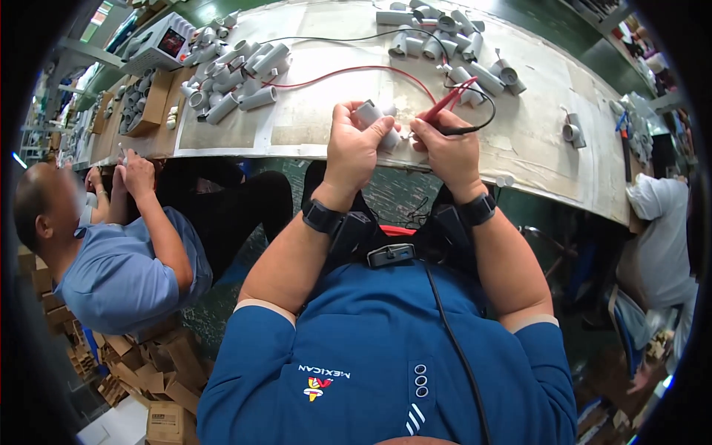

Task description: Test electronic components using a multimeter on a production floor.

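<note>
In my left hand (353,152), closed around it, is a light grey tube-shaped plastic part (368,113), held above the table's front edge. My right hand (452,154) is closed on two test probes, one red (439,108) and one black (461,130). Their tips point toward the grey part; whether they touch it I cannot tell. From the probes a red lead (356,69) and a black lead (326,37) run left across the table. A single grey fitting (571,132) lies to the right of my right hand.
The long worktable (304,111) carries a pile of grey tube fittings (230,78) on the left and another pile (437,33) at the back. A boxy instrument (158,44) stands far left, behind a carton (150,104) of parts. Co-workers sit at left (133,259) and right (656,245).
</note>
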{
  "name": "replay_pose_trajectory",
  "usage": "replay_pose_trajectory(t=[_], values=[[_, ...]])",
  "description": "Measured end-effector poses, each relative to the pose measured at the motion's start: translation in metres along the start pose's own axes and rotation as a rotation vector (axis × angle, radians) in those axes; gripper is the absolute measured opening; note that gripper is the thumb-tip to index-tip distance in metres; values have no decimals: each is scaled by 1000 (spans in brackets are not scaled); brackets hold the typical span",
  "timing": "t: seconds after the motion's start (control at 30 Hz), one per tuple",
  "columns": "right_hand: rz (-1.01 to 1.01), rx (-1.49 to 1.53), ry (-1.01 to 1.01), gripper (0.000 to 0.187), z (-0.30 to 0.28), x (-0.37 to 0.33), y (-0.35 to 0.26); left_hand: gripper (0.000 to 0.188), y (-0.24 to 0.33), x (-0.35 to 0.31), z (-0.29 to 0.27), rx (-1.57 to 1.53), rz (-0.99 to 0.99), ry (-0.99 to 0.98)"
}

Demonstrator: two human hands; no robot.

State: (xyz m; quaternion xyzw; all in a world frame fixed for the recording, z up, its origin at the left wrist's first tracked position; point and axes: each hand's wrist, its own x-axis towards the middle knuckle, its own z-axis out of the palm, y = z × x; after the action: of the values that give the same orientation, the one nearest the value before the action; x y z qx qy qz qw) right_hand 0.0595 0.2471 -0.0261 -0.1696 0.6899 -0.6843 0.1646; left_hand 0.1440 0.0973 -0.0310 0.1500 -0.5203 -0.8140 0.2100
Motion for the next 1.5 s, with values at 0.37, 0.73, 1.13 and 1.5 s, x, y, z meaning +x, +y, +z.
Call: replay_pose_trajectory(t=[0.37, 0.73, 1.13, 1.5], values=[[3, -18, 7, 10, 3, 2, -1, 39, -3, 0, -7, 33, 2, -24], [3, 15, 16, 9, 5, 1, -4, 39, -4, 2, -8, 71, 28, -47], [-1, -7, -5, 13, 4, 3, -1, 39, -1, 1, -6, 102, 38, -34], [10, 27, 18, 13, 1, -2, -1, 42, 2, 2, -5, 103, 8, -23]])
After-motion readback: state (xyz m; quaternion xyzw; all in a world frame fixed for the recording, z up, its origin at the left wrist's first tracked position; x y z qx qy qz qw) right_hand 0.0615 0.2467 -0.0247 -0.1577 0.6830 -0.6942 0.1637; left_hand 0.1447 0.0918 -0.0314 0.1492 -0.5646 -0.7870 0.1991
